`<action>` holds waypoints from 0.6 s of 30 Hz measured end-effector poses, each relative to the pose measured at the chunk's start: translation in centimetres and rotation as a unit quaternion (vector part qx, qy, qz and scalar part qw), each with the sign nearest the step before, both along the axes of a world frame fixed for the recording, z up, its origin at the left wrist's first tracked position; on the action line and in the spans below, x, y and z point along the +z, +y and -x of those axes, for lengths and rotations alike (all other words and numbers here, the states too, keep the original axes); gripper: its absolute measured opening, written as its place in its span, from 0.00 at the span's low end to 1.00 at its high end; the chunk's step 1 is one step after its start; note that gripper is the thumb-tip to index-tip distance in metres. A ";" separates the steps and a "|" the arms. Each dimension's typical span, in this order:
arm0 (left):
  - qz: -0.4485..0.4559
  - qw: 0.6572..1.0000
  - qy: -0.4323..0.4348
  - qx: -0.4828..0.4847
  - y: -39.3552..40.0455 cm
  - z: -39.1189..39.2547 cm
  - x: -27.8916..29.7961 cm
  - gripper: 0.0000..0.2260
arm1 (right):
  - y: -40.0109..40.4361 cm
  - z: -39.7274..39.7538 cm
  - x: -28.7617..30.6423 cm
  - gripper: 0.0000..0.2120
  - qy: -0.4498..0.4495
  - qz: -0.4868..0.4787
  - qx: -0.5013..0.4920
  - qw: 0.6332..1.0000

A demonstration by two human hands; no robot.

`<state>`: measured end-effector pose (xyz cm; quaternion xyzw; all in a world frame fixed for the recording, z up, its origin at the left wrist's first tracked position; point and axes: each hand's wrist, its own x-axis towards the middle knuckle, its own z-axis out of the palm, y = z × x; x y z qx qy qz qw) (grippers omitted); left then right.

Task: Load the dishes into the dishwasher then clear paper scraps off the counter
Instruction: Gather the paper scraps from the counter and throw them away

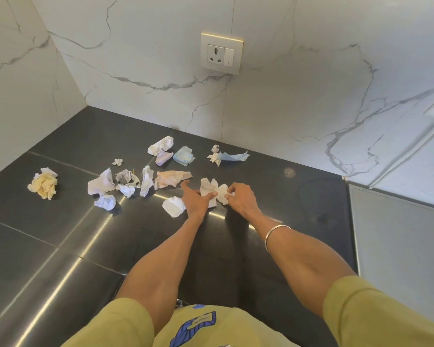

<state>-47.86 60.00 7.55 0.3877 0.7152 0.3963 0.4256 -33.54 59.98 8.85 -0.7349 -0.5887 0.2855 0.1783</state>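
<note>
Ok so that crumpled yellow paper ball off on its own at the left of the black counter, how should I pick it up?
Take the crumpled yellow paper ball from above, fingers closing around its whole body. It looks like a loose rounded wad with no handle or edge, and bare black counter on every side leaves room.

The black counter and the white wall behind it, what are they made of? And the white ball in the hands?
Counter: looks like polished dark stone or tile; it mirrors light in streaks and has thin seams. Wall: marble or marble-look slab, white with grey veins, smooth. White ball: crumpled paper or tissue, matte and creased, held by the left hand and right hand.
</note>
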 end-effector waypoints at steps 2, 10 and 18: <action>0.026 0.999 -0.021 0.007 0.1 -0.2 0.0 0.39 | -0.3 -0.4 -0.2 0.04 0.037 -0.014 -0.038 0.998; 0.090 0.993 -0.082 0.005 1.2 -0.4 0.8 0.23 | 0.2 -0.5 1.0 0.07 0.100 -0.032 -0.056 0.993; 0.045 0.985 -0.168 -0.011 2.1 -1.7 3.8 0.19 | 1.6 1.7 2.2 0.07 0.150 -0.098 -0.059 0.982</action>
